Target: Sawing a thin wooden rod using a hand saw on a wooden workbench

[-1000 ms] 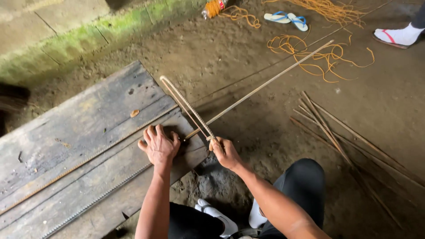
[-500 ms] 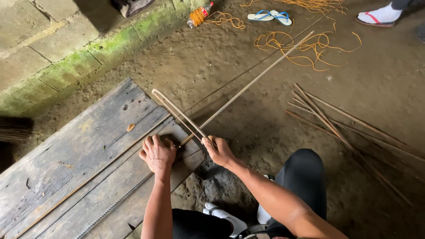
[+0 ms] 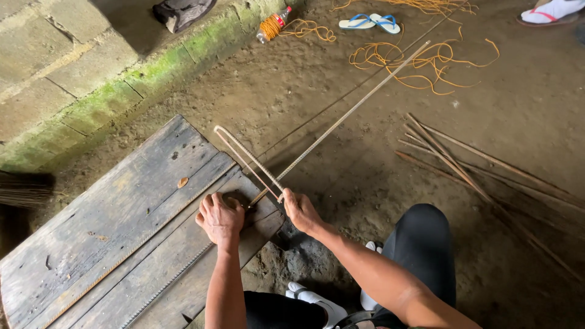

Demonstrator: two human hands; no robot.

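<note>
Pressing down on the near right corner of the wooden board (image 3: 122, 225), the left hand (image 3: 220, 218) lies with fingers curled over the spot where a long steel bar (image 3: 341, 122) meets the wood; whether it grips the bar or only pins it cannot be told. The right hand (image 3: 300, 210) is closed around the near end of a bent rod (image 3: 247, 157), a narrow U-shaped loop of bar, just off the board's right edge. The loop slants up and away from that hand, its rounded end lying over the board's far right edge. The long bar runs from the left hand out over the dirt floor (image 3: 304, 79) toward the upper right, crossing the loop close to the right hand. Two more straight bars (image 3: 152, 268) lie along the board's length near its front edge. Out on the floor, to the right, lies a loose bundle of thin rods (image 3: 469, 170). Further off sit tangles of orange cord (image 3: 426, 61), a pair of blue sandals (image 3: 368, 22) and a bottle (image 3: 273, 25) by the mossy concrete ledge (image 3: 122, 79).
</note>
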